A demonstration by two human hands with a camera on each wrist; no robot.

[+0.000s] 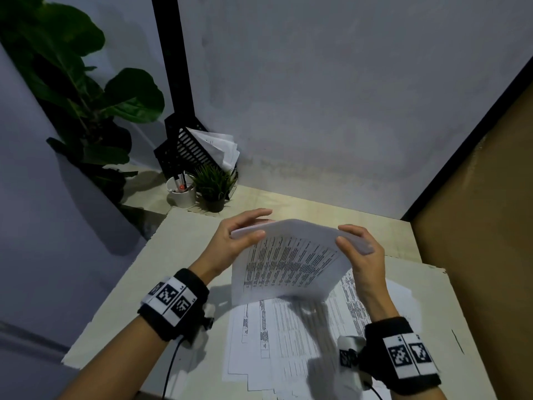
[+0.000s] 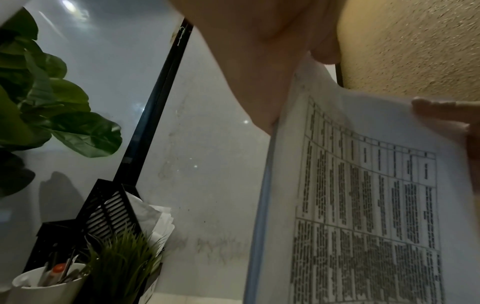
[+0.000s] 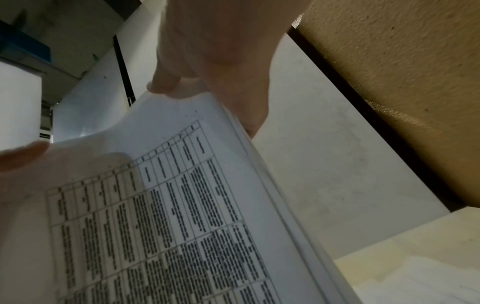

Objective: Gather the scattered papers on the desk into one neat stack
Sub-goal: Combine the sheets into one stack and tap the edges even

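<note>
**Wristbands low, sheaf raised between both hands**

Marker-printed wristbands (image 1: 172,302) sit nearest the head camera. Beyond them the left hand (image 1: 230,243) and right hand (image 1: 362,252) each pinch a top corner of a thin sheaf of papers (image 1: 288,264), thumb in front, fingers behind — each grip closed on paper. Its lower edge hangs just above the loose sheets (image 1: 288,342) spread on the table (image 1: 184,249) below both grips.

Paper this thin is probably light, limp and slippery sheet on sheet, so side edges are likely the best hold for squaring.

Only the head view shows the loose sheets' spread; the right wrist view shows the sheaf's layered edge — several leaves, not one.
</note>
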